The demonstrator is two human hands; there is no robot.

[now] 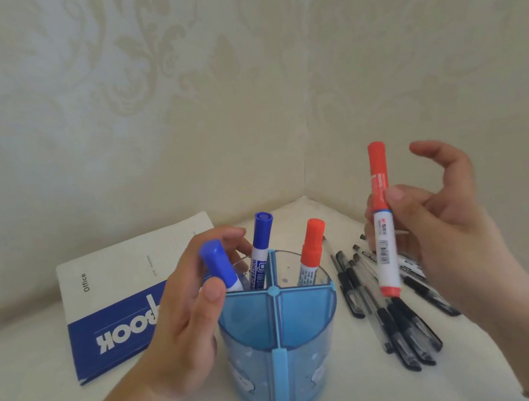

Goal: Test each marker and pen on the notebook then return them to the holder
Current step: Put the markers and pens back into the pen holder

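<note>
In the head view, we note the right hand [432,230] at centre right pinching a capped red marker [383,217] upright at mid-barrel, other fingers spread. The left hand [190,311] at centre grips a blue marker [219,265] standing in the blue holder [282,352], beside a second blue marker [262,252] and another red marker [310,252]. We judge the markers light, rigid and smooth; the barrel is the surest hold. The closed notebook [117,301] lies at centre left; black pens [394,318] lie loose at lower right. The surface is pale cloth, cornered by patterned cream walls.
</note>
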